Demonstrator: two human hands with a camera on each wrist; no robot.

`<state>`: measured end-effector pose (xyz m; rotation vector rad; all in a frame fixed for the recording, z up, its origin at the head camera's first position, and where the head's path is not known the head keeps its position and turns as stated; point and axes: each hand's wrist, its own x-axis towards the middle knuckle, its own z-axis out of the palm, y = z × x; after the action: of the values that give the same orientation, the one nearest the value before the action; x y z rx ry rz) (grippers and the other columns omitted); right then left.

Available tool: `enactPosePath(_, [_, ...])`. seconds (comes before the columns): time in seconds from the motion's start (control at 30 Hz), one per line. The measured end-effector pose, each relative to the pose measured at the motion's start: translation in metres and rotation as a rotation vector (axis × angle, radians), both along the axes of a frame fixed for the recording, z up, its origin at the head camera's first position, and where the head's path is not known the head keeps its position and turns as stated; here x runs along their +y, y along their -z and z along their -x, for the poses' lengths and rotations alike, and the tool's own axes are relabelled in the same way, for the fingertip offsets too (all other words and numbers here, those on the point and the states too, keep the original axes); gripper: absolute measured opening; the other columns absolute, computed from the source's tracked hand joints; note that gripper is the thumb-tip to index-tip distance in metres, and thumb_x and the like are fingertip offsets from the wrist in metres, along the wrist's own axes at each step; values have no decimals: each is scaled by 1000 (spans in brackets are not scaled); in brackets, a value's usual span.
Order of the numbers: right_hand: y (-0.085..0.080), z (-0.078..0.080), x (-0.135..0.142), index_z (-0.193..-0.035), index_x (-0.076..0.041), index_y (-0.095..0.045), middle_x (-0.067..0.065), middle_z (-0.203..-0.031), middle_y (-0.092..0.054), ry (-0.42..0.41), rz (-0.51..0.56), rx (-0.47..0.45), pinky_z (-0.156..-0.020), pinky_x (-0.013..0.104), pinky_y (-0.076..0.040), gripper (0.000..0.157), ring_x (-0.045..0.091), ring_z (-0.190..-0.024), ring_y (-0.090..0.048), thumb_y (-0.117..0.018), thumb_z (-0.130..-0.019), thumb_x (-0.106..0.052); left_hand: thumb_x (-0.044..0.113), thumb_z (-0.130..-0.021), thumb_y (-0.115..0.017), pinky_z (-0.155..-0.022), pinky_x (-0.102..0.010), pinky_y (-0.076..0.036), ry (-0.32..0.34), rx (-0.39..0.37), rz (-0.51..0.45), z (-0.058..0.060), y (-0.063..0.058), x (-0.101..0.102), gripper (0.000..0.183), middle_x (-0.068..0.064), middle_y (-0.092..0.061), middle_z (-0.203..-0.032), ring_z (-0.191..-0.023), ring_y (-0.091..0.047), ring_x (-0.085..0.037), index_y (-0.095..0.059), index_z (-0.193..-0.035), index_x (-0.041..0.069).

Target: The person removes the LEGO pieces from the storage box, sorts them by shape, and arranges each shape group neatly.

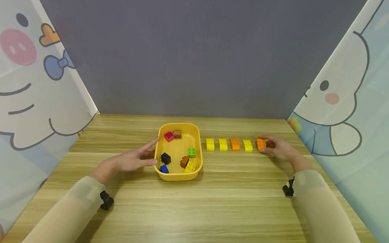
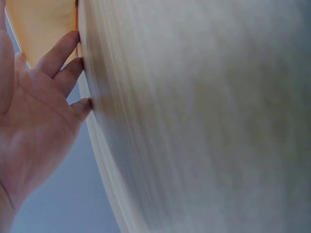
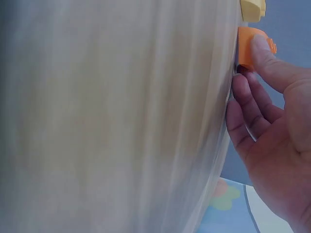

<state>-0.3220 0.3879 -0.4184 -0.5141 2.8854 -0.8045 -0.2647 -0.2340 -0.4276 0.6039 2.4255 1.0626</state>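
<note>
Pinching the fifth lined-up block (image 1: 260,144), three o'clock from the tray (image 1: 177,177), the right hand (image 1: 280,148) leaves seven inside, left hand (image 1: 131,160) fingers spread.

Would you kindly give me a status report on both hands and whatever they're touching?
Right hand pinching rightmost orange studded plastic brick. Left hand touching left side of yellow rounded-rectangular plastic tray. No obstruction visible.

The place looks like a small screened booth: cartoon-printed sheets (image 1: 379,120) on both sides and a plain grey panel (image 1: 198,55) behind the wood-grain worktop (image 1: 202,217).
</note>
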Motion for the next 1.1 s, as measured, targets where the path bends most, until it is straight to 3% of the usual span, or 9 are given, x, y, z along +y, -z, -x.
enactPosePath(0.27, [-1, 0, -6, -160, -1, -50, 34, -132, -69, -22, -19, -35, -102, 63, -57, 58, 47, -120, -69, -71, -109, -20, 52, -108, -67, -127, -78, -29, -2, 1, 3, -1, 0, 0, 99, -31, -34, -175, -163, -33, -53, 6, -175, 48])
enactPosePath(0.5, [1, 1, -5, -160, 2, -49, 34, -133, -67, -37, -28, -60, -104, 64, -55, 58, 45, -119, -67, -68, -111, -21, 53, -108, -66, -128, -78, -27, -1, 7, 4, -1, 0, 0, 98, -30, -35, -174, -162, -34, -52, 6, -175, 48])
enactPosePath(0.8, [1, 1, -5, -162, 5, -45, 38, -142, -61, -46, -16, -84, -109, 70, -51, 60, 53, -129, -63, -66, -112, -21, 52, -108, -67, -129, -77, -25, 0, 10, -5, 0, 0, 0, 98, -31, -35, -174, -163, -34, -51, 5, -175, 48])
enactPosePath(0.97, [1, 1, -5, -161, 6, -45, 37, -139, -63, -49, -7, -84, -108, 67, -52, 60, 51, -126, -64, -66, -112, -19, 53, -108, -66, -129, -78, -24, 0, 11, 1, 0, 0, 0, 98, -31, -35, -174, -163, -34, -52, 5, -175, 48])
enactPosePath(1.1, [-1, 0, -4, -163, 6, -43, 34, -135, -63, -37, -1, -99, -97, 54, -58, 62, 44, -118, -67, -66, -112, -20, 52, -109, -66, -129, -77, -25, 2, 11, -1, -1, -1, 1, 98, -30, -36, -174, -163, -35, -51, 5, -175, 48])
